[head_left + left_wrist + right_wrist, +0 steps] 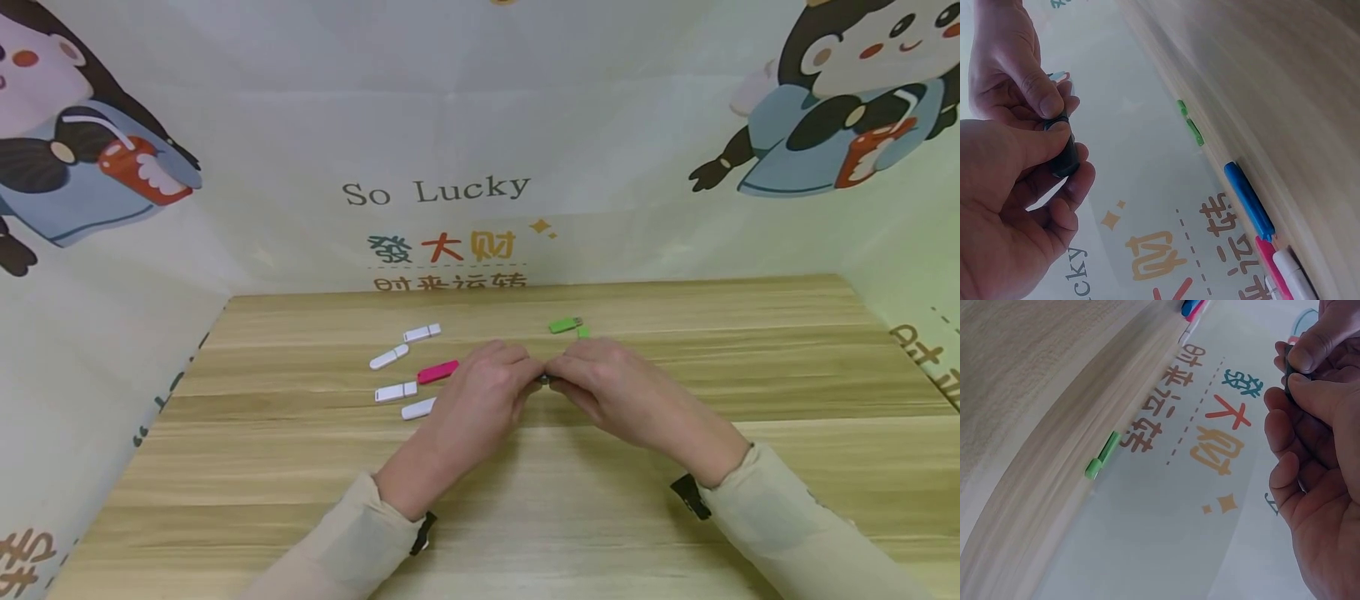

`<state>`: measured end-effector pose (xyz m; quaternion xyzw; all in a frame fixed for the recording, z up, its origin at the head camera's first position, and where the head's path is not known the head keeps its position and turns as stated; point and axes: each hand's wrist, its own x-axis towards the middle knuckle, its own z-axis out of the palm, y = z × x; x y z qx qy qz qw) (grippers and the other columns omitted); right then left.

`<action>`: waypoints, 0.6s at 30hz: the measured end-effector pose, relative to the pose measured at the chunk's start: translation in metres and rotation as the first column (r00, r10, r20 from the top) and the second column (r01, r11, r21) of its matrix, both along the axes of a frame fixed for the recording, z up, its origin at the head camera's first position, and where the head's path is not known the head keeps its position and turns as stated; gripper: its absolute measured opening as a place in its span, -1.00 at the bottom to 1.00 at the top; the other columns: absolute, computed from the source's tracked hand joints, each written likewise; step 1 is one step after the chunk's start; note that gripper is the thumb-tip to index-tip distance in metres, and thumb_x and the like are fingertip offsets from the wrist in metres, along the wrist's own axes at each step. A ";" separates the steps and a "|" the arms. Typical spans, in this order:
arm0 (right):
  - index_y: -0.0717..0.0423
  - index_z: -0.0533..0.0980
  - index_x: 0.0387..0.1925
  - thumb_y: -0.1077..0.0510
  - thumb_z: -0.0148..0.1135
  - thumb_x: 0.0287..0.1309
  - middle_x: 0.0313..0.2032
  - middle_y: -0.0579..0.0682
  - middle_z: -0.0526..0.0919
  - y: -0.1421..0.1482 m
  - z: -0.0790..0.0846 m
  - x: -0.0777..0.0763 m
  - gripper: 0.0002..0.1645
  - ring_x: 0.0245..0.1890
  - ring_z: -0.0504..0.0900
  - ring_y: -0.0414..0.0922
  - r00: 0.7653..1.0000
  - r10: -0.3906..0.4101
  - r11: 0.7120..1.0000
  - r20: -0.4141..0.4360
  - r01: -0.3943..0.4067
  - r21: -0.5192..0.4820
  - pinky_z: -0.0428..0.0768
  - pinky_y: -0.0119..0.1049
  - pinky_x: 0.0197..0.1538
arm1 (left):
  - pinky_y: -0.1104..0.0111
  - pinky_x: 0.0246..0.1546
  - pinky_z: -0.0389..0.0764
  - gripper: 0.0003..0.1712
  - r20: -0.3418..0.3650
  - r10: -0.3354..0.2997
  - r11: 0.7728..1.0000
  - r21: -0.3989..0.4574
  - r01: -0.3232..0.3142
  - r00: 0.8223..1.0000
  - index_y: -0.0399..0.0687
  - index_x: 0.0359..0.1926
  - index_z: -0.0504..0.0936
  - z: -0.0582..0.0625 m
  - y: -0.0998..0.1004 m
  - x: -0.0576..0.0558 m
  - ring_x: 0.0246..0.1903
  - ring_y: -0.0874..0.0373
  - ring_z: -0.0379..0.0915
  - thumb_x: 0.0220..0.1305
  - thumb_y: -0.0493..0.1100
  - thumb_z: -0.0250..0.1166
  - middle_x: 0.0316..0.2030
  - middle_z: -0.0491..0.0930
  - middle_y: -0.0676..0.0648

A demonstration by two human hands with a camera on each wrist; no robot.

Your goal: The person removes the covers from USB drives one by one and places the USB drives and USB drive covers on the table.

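Both hands meet above the wooden table and hold one black USB stick [1065, 159] between them. My left hand [483, 392] pinches one end between thumb and fingers. The other end is pinched by my right hand [626, 392], its thumb close beside the left thumb in the right wrist view. In the head view the hands hide nearly all of the black stick. Beyond the right hand lies a green USB stick [562, 326] with its metal plug bare, and a small green cap [583, 332] lies beside it.
Left of the hands lie a pink USB stick [437, 372] and several white USB sticks [395, 392]. A blue USB stick [1249, 200] shows in the left wrist view, hidden in the head view. A printed cloth [450, 125] hangs behind the table [262, 467].
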<state>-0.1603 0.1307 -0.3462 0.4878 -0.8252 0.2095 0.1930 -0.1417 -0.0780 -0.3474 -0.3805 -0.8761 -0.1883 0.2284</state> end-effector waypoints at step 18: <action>0.17 0.67 -0.09 0.25 0.34 0.21 -0.20 -0.04 0.72 0.001 0.002 0.000 -0.78 -0.16 0.67 -0.17 1.000 0.008 1.000 -0.015 -0.008 -0.023 0.61 -0.26 -0.08 | 0.41 -0.18 0.48 -0.91 0.051 -0.011 1.000 0.019 0.010 0.999 -0.10 -0.20 0.73 0.004 -0.003 0.000 -0.30 0.22 0.47 0.32 -0.22 0.32 -0.35 0.61 0.10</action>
